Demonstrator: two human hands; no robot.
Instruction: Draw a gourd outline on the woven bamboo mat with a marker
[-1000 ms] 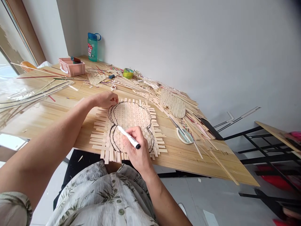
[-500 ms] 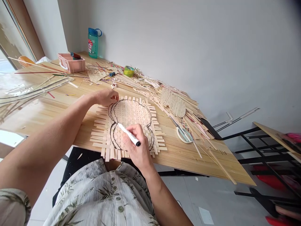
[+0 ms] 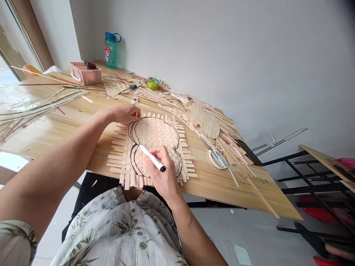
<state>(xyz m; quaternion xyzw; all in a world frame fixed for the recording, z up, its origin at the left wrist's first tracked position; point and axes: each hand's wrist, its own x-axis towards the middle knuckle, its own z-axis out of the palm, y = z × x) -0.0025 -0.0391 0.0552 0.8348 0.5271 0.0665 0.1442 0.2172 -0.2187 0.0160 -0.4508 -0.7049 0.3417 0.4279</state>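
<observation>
A woven mat (image 3: 155, 133) of pale flat strips lies on the table, its loose strip ends sticking out on all sides. Black lines on it form a rounded, pinched-in outline, drawn over several times along the left side. In my right hand (image 3: 163, 175) is a white marker (image 3: 152, 157) with a black end; its tip points at the left notch of the outline and seems to touch the mat. My left hand (image 3: 128, 113) rests at the mat's upper left corner, fingers curled down on its edge. The fingertips are partly hidden.
Scissors (image 3: 217, 158) lie right of the mat, near a rounded woven piece (image 3: 204, 121) and a heap of loose strips (image 3: 177, 99). Farther back are a tape roll (image 3: 152, 84), a pink basket (image 3: 85, 75) and a blue-green bottle (image 3: 110, 52). The table (image 3: 210, 186) ends close to my body.
Hands, marker and mat keep nearly the same places. The whole view has shifted very slightly.
</observation>
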